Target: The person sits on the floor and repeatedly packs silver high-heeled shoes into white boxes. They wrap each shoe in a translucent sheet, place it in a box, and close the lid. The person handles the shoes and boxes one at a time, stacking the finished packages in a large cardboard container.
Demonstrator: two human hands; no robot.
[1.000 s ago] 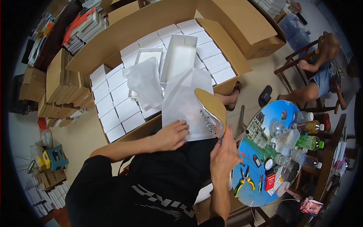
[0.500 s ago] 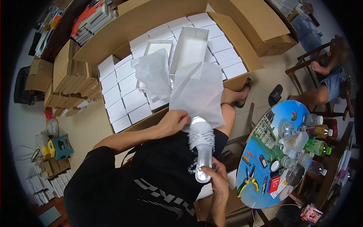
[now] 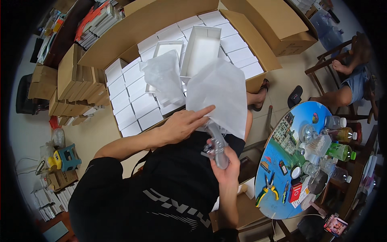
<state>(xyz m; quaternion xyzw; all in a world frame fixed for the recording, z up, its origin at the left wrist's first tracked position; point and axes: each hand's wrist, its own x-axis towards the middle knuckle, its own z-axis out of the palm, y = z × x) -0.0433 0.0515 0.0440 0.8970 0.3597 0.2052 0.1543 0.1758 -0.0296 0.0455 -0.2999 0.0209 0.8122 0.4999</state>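
Observation:
My right hand [image 3: 225, 163] is wrapped round a silver sandal [image 3: 220, 155], which is turned on its side with its sole end in my palm. Its far end passes into or under the mouth of a thin white bag [image 3: 217, 90]; the overlap hides which. My left hand [image 3: 186, 124] is at the bag's lower left edge, index finger stretched across the white sheet, and the edge seems caught between the fingers. A second crumpled white bag [image 3: 163, 74] lies over a white box lid [image 3: 169, 46]. Beside it is an uncovered white shoebox [image 3: 200, 52].
A large cardboard carton [image 3: 117, 30] packed with white boxes [image 3: 133, 86] stands ahead of my lap. To the right, a round table [image 3: 268, 161] bears pliers [image 3: 267, 189], bottles [image 3: 340, 151] and a red pack [image 3: 295, 192]. Another person's legs [image 3: 334, 97] show at the far right.
The sandal has turned from sole-up view onto its side and moved up toward the bag. My left hand and the bag have shifted right, with the left index finger now extended.

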